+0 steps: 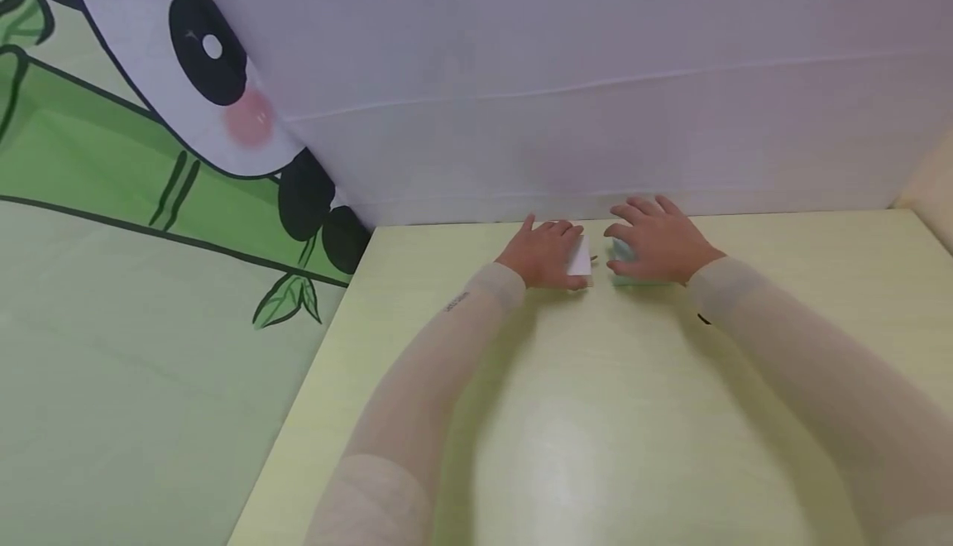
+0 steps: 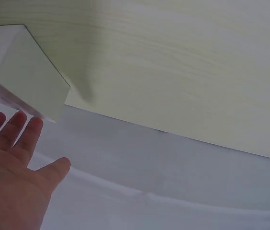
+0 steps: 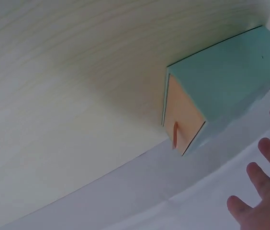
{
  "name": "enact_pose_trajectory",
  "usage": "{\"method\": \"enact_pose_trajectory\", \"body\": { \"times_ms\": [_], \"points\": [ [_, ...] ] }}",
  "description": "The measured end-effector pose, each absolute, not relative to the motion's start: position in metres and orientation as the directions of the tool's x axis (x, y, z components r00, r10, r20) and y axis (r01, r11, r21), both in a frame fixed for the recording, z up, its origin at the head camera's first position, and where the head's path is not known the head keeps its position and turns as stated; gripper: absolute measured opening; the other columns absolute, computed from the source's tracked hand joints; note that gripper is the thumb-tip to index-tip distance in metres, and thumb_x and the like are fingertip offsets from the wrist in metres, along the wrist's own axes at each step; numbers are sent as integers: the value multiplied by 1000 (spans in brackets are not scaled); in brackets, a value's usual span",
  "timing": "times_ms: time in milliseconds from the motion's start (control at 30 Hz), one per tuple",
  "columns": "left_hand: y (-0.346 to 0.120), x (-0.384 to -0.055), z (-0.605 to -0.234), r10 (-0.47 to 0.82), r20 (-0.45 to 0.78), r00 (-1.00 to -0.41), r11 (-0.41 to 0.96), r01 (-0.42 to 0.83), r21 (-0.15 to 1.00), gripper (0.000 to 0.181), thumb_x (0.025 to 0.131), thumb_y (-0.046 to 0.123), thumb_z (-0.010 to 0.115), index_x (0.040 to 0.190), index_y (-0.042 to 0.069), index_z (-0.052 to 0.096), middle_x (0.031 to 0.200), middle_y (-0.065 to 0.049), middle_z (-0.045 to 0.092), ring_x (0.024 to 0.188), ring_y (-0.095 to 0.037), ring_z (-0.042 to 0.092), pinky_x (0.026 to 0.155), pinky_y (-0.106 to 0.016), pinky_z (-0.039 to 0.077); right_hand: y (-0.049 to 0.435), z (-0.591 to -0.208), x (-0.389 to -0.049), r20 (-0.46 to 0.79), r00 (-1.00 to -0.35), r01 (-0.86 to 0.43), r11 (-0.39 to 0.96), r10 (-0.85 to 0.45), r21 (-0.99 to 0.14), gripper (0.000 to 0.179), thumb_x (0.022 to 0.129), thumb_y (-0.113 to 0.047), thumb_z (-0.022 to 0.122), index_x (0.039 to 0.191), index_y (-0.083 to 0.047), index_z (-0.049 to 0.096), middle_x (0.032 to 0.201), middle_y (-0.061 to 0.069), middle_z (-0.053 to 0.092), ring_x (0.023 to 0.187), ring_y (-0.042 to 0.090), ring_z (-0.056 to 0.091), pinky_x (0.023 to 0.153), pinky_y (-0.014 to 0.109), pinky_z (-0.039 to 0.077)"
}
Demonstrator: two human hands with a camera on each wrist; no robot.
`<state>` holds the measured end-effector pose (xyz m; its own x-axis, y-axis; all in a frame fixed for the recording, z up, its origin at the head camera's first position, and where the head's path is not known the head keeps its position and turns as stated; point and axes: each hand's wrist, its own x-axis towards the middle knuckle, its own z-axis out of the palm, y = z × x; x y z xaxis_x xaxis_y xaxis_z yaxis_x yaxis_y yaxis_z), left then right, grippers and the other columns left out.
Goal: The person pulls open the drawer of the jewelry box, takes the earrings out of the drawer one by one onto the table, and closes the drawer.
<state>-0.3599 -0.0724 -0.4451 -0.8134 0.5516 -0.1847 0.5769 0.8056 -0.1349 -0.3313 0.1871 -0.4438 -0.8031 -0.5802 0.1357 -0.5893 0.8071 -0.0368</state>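
Where the pale yellow-green table (image 1: 640,414) meets the white backdrop sheet (image 1: 596,99), both hands rest side by side at upper centre of the head view. Left hand (image 1: 542,254) lies over a white box (image 1: 580,258), fingers straight, tips just touching it. Right hand (image 1: 655,238) hovers spread above a teal drawer box (image 3: 221,91); its orange drawer front (image 3: 182,120) faces the backdrop, long axis running away from it.
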Motion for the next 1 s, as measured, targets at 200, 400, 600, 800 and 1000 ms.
{"method": "enact_pose_trajectory", "body": {
  "times_ms": [200, 400, 600, 800, 1000],
  "points": [
    [-77, -358, -444, 534, -202, -821, 816, 563, -133, 104, 106, 79, 68, 186, 20, 36, 186, -2, 51, 171, -25, 54, 150, -65, 26, 175, -452, -338, 110, -818, -574, 815, -565, -79, 50, 107, -48, 76, 145, -16, 80, 179, 23, 55, 172, 53, 43, 138, 88, 27],
    [-84, -356, -447, 534, -209, -819, 822, 561, -99, 101, 107, 74, 69, 184, 17, 38, 182, -2, 56, 166, -27, 59, 150, -63, 27, 164, -461, -343, 88, -821, -570, 817, -563, -87, 37, 110, -43, 77, 138, -19, 84, 178, 24, 57, 171, 55, 44, 137, 89, 28],
    [-90, -358, -450, 529, -223, -819, 821, 561, -111, 99, 109, 76, 67, 183, 16, 40, 182, -2, 56, 167, -28, 59, 151, -63, 27, 150, -463, -345, 107, -809, -586, 808, -578, -66, 31, 110, -37, 75, 131, -18, 88, 175, 24, 59, 169, 55, 47, 141, 86, 24],
    [-98, -355, -443, 526, -215, -823, 823, 557, -116, 96, 109, 74, 68, 181, 16, 42, 179, -2, 58, 164, -28, 61, 150, -64, 29, 141, -466, -350, 148, -802, -591, 804, -578, -61, 26, 110, -35, 77, 125, -19, 91, 173, 23, 62, 168, 55, 48, 143, 85, 18],
    [-108, -355, -438, 512, -214, -832, 835, 541, -103, 95, 109, 72, 70, 182, 17, 42, 180, -3, 58, 165, -28, 60, 150, -64, 29, 129, -463, -354, 151, -793, -603, 795, -590, -63, 24, 110, -34, 78, 123, -19, 91, 173, 23, 62, 169, 54, 48, 144, 84, 19]
  ]
}}
